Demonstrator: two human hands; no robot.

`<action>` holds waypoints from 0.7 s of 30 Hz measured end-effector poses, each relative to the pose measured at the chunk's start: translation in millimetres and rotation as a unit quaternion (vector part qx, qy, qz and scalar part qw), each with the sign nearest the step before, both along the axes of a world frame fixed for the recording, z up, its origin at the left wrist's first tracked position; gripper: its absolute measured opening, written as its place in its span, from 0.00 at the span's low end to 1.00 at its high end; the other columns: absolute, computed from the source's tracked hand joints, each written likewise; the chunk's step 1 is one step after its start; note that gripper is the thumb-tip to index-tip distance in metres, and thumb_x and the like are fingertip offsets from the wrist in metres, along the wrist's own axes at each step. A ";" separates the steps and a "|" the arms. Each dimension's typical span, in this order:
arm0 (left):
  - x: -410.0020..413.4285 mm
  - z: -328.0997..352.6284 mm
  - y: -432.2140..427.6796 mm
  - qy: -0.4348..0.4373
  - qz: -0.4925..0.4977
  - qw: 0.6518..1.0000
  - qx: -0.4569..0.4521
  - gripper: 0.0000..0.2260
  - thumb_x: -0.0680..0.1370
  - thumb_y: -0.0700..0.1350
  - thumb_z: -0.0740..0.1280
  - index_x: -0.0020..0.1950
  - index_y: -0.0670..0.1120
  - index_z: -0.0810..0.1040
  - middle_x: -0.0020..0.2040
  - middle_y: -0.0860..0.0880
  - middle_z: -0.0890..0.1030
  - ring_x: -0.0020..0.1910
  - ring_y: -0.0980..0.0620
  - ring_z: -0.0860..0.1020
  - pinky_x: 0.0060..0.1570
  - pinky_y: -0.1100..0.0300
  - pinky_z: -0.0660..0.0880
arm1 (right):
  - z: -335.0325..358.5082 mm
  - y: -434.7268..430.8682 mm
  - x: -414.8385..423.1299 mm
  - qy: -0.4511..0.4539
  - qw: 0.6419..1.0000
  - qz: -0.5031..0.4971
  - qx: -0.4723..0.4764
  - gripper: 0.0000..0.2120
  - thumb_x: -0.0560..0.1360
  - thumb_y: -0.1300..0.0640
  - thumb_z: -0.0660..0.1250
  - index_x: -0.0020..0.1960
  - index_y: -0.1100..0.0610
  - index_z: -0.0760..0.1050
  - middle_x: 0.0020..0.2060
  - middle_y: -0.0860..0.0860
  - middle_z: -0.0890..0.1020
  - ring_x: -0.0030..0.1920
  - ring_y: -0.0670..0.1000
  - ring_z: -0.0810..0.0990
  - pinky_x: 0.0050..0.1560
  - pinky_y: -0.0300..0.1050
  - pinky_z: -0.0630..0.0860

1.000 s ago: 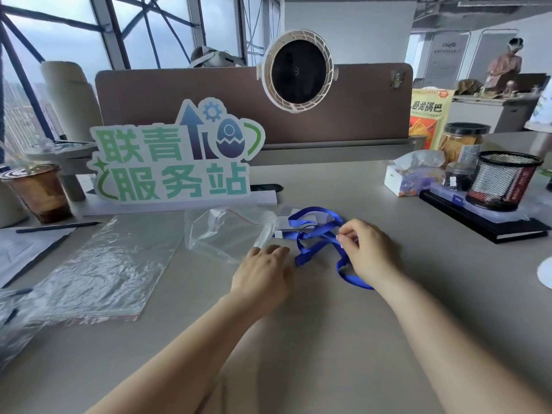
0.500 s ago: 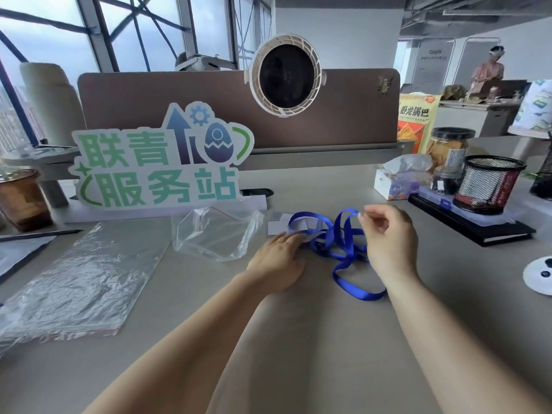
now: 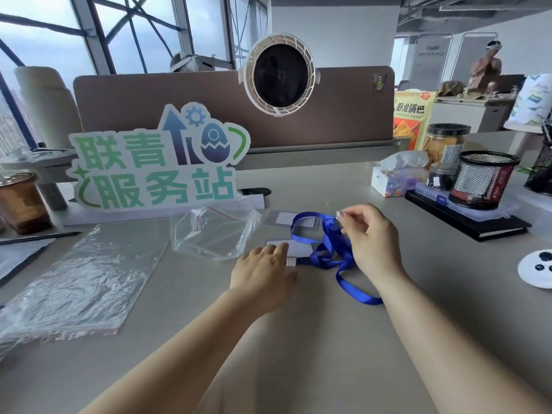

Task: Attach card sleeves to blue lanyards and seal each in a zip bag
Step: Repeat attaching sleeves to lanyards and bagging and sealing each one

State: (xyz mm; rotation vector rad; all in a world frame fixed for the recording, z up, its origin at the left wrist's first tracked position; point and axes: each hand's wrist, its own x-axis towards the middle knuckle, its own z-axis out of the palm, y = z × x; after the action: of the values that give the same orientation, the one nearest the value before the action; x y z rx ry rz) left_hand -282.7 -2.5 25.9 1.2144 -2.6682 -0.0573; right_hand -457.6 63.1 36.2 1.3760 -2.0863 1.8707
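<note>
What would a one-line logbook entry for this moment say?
left hand: fingers resting on card sleeve | right hand: pinching blue lanyard, lifted end | zip bag: left of sleeve, lanyard not inside

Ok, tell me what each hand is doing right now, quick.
Left hand: open, fingers resting flat on the card sleeve.
Right hand: closed, fingers pinching the blue lanyard.

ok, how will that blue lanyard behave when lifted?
Probably floppy: the blue lanyard lies in loose tangled loops and sags where the right hand pinches it. Likely light, being a thin flat strap. Loops may snag the card sleeve by the left hand.
</note>
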 end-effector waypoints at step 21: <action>74.6 -5.5 3.3 -0.003 0.041 0.999 -0.025 0.20 0.76 0.63 0.57 0.60 0.52 0.73 0.64 0.54 0.73 0.67 0.51 0.68 0.63 0.58 0.64 | -13.0 24.1 45.9 0.197 0.945 0.045 0.256 0.07 0.80 0.52 0.55 0.53 0.54 0.69 0.42 0.50 0.76 0.51 0.58 0.73 0.46 0.45 0.67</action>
State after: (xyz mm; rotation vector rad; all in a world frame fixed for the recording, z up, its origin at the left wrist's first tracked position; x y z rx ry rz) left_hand -208.2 0.8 20.3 1.3078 -2.6053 0.0240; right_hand -411.7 87.2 23.2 1.7804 -2.3961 0.9697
